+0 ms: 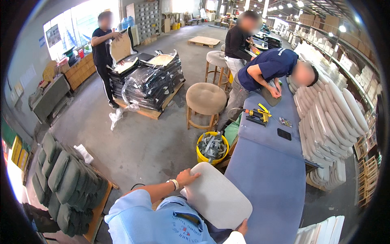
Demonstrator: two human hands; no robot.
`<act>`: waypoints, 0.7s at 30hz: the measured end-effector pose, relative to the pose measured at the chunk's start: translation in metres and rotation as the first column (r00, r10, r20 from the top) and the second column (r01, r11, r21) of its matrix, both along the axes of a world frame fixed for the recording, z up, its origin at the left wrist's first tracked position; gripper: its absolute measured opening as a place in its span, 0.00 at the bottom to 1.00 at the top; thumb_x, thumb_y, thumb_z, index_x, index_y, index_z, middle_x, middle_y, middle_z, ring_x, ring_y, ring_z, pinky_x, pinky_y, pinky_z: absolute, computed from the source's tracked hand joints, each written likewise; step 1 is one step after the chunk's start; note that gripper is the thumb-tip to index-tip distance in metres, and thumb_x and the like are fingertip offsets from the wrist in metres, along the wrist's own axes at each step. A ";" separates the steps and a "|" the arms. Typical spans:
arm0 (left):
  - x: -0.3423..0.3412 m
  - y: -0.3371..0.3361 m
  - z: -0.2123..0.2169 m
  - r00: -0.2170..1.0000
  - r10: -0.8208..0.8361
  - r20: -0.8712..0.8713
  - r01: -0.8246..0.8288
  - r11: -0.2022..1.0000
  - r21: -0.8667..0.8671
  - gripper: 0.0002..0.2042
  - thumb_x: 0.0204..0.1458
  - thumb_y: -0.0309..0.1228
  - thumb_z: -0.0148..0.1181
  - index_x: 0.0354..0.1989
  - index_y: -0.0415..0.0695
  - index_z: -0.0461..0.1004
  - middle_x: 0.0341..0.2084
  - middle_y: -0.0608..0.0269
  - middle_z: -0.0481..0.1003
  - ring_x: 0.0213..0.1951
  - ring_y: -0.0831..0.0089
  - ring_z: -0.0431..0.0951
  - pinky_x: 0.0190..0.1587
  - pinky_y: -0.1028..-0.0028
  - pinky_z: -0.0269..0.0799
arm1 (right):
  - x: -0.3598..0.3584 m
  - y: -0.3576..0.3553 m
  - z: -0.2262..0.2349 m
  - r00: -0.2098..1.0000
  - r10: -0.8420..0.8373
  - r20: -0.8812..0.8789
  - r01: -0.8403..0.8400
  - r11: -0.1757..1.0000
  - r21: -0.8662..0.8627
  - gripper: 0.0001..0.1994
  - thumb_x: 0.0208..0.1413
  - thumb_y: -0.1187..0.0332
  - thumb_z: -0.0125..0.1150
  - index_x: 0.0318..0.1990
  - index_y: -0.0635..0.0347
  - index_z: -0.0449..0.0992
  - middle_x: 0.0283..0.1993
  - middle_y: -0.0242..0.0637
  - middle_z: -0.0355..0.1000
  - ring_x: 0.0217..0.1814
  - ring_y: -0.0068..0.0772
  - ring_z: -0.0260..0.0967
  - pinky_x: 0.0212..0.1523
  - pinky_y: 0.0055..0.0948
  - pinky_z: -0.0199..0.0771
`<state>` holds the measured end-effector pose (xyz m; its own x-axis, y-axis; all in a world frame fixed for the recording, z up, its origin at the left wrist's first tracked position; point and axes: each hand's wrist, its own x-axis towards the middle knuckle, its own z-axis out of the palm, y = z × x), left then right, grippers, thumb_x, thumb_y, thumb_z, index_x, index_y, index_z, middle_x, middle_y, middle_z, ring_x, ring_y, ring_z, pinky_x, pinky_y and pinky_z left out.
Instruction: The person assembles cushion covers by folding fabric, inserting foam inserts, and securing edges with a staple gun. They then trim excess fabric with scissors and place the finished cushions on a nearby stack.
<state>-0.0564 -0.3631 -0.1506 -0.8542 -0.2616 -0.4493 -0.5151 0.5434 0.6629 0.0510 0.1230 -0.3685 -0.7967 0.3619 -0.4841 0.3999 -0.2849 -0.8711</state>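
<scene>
In the head view, I held one pale, rounded-corner cushion in front of my body, at the near left edge of the blue-grey worktop; I could not tell whether it touched that surface. My two hands were apart, both clamped on the cushion: my left hand, below one wristwatch, was partly curled over the upper left edge, and my right hand was closed at the lower right corner, with most of its grip hidden. Farther along the worktop lay one yellow-and-black air stapler and one black phone. One yellow bucket of grey scraps stood on the floor to the left, and beyond it at least two round stools. Light cushions were piled along the worktop's right side, too many overlapping to count, as were the dark grey-green cushions at lower left. I saw three other people: one bent over the worktop with both hands on a small dark piece, one behind, and one at the left holding one panel upright over a wrapped stack.
</scene>
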 end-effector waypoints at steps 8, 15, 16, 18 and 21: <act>0.012 -0.014 -0.035 0.996 0.078 0.044 -0.081 0.993 0.086 0.44 0.51 0.71 0.56 0.51 0.33 0.78 0.43 0.38 0.81 0.46 0.47 0.84 0.51 0.55 0.79 | 0.018 -0.049 0.097 0.972 -0.021 0.232 0.027 0.999 -0.023 0.43 0.58 0.33 0.58 0.67 0.62 0.66 0.61 0.46 0.72 0.52 0.47 0.77 0.35 0.43 0.78; 0.031 -0.012 -0.084 0.965 0.190 0.181 -0.212 0.971 0.113 0.48 0.51 0.75 0.50 0.54 0.33 0.78 0.48 0.36 0.80 0.52 0.45 0.81 0.55 0.55 0.75 | -0.002 -0.053 0.112 0.983 0.010 0.181 -0.033 0.992 0.123 0.45 0.58 0.33 0.59 0.63 0.73 0.68 0.56 0.52 0.75 0.50 0.48 0.78 0.37 0.42 0.78; 0.033 -0.011 -0.070 0.961 0.186 0.205 -0.216 0.967 0.135 0.48 0.51 0.75 0.49 0.54 0.33 0.78 0.49 0.36 0.79 0.53 0.45 0.81 0.56 0.55 0.75 | -0.001 -0.054 0.103 0.991 -0.033 0.129 0.023 0.996 0.081 0.44 0.59 0.34 0.58 0.63 0.73 0.68 0.56 0.52 0.75 0.49 0.49 0.79 0.36 0.41 0.79; 0.032 -0.012 -0.078 0.972 0.154 0.177 -0.183 0.969 0.163 0.49 0.51 0.75 0.49 0.55 0.33 0.77 0.49 0.36 0.79 0.53 0.46 0.80 0.56 0.55 0.75 | 0.003 -0.061 0.091 0.992 -0.119 0.036 0.119 0.993 -0.009 0.43 0.61 0.35 0.57 0.64 0.74 0.67 0.56 0.52 0.75 0.47 0.52 0.79 0.35 0.40 0.79; 0.028 -0.019 -0.081 0.980 0.128 0.149 -0.149 0.979 0.139 0.48 0.52 0.75 0.48 0.56 0.36 0.78 0.50 0.38 0.79 0.54 0.46 0.80 0.57 0.55 0.75 | 0.001 -0.079 0.098 0.979 -0.201 -0.028 0.196 0.972 -0.131 0.38 0.67 0.40 0.52 0.61 0.75 0.70 0.54 0.54 0.76 0.47 0.51 0.79 0.37 0.40 0.80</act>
<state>-0.0283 -0.3817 -0.2315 -0.7409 -0.2940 -0.6038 -0.6710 0.3609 0.6477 0.0524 0.0439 -0.2707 -0.7351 0.4527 -0.5047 0.2888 -0.4644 -0.8372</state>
